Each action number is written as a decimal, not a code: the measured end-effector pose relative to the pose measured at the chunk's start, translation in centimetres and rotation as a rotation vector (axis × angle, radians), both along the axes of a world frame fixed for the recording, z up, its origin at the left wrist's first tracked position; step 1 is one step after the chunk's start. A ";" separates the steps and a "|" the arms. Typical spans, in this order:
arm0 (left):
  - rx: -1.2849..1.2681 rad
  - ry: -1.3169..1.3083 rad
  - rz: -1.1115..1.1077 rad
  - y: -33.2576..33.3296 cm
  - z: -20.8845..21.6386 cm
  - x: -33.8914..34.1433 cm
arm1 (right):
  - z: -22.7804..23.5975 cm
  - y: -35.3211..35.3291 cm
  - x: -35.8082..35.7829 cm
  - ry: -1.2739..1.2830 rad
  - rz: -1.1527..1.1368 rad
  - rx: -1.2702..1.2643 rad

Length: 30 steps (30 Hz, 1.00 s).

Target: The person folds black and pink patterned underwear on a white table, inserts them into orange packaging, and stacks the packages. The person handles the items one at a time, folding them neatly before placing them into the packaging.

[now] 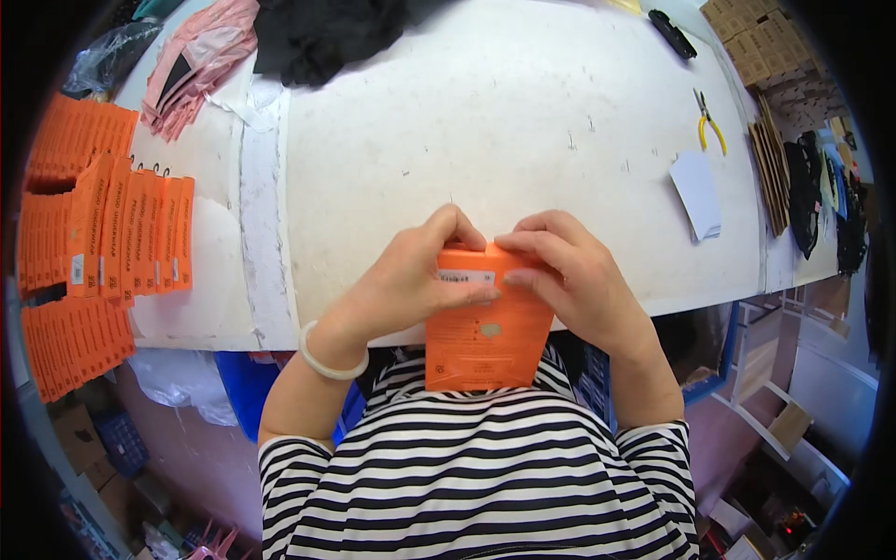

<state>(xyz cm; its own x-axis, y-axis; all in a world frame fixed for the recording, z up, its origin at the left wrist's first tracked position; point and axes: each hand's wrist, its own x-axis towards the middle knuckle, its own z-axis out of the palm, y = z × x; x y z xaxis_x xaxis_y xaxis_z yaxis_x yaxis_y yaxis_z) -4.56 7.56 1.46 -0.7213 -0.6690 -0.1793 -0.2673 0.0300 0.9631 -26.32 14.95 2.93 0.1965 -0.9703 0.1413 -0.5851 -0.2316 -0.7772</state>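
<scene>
Close to my body, at the near edge of the table, an orange flat box (485, 341) stands upright with a white barcode label near its top. My left hand (425, 266) grips its upper left part, the thumb lying across the label. With fingers bent over the top edge and thumb on the front, my right hand (565, 266) pinches the upper right part. Both hands meet at the box's top edge. What the fingertips do behind that edge is hidden.
Stacks of orange boxes (140, 224) stand at the left. Pink bagged fabric (201, 65) and black cloth (327, 37) lie at the far side. To the right are white paper slips (696, 194), yellow-handled pliers (711, 126) and a black tool (672, 34).
</scene>
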 end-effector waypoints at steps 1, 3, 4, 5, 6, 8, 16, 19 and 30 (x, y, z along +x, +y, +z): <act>-0.034 0.002 -0.001 0.2 0.0 0.0 | 0.0 0.1 0.0 -0.016 -0.007 0.019; -0.062 -0.001 -0.002 0.2 0.0 -0.1 | -0.2 0.4 0.0 -0.047 -0.017 0.034; -0.054 -0.006 -0.003 0.2 -0.1 -0.1 | -0.4 0.6 0.0 -0.060 -0.020 0.030; -0.046 -0.011 -0.004 0.1 -0.1 -0.1 | -0.5 0.7 0.1 -0.074 -0.024 0.028; -0.043 0.006 -0.007 0.1 -0.2 -0.1 | -0.7 1.0 0.2 -0.102 -0.033 0.031; -0.036 0.040 -0.016 0.0 -0.6 -0.1 | -0.9 1.3 0.3 -0.157 -0.055 0.038; 0.009 0.129 0.050 0.3 -0.8 -0.6 | -2.0 0.9 -0.3 -0.346 -0.159 0.117; 0.076 0.108 0.080 0.4 -0.5 -0.7 | -1.4 0.6 -0.5 -0.482 -0.173 0.393; 0.242 0.017 0.092 -0.2 -0.7 -0.9 | -3.1 0.8 0.5 -0.558 -0.245 0.407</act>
